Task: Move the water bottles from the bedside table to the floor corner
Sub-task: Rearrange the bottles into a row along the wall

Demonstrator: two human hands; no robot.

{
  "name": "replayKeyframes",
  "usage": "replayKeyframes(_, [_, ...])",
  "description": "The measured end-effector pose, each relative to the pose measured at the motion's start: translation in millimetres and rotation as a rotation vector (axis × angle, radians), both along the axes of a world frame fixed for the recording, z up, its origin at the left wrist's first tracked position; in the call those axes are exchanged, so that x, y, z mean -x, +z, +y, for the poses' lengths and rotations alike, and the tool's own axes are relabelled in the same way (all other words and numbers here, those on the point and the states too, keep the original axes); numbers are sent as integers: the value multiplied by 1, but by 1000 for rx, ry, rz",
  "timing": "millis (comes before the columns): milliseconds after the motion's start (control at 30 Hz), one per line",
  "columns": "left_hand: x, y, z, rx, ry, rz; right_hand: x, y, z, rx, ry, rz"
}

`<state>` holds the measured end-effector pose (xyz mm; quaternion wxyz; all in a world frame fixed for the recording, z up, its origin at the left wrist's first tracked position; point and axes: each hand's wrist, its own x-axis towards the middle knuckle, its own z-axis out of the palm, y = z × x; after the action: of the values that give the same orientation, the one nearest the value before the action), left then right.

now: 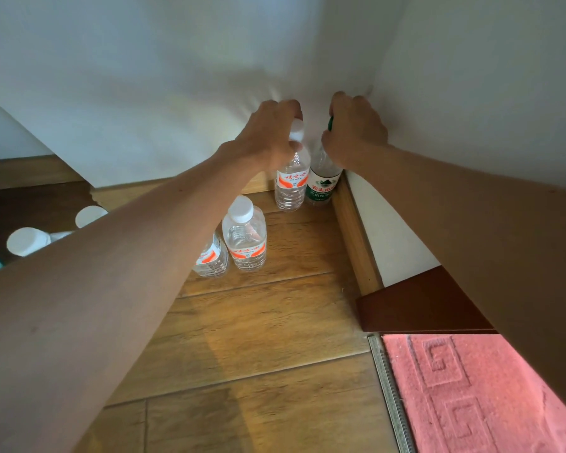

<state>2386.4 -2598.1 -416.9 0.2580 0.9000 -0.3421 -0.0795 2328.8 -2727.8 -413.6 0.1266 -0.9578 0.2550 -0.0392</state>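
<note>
Placing Two Bottles in the Floor Corner

Gripping occurs at the neck of each bottle, with both bottles standing upright on the wooden floor where the two white walls meet.

Left hand: fingers curled around the neck of the red-labelled bottle, just below its white cap. The hand is closed on the bottle.

Right hand: fingers wrapped over the top of the green-labelled bottle. A sliver of its green cap shows beside the thumb. The hand is closed on the bottle.

The two held bottles stand touching, side by side. The green-labelled one sits against the wooden skirting board.

Two more red-labelled bottles stand upright nearer the camera: one with a white cap in full view, and one partly hidden behind the left forearm.

At the left edge, two white caps show on a dark surface; what they belong to cannot be determined. A red patterned mat lies at lower right.
</note>
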Motion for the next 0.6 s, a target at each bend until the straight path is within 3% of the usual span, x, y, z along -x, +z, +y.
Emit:
replayKeyframes(300, [-13,22,30,-85,-4,55,2,8,0,-89,8,53])
replayKeyframes(600, [-5,57,105,-250,-44,-82,15,41,30,163,149,62])
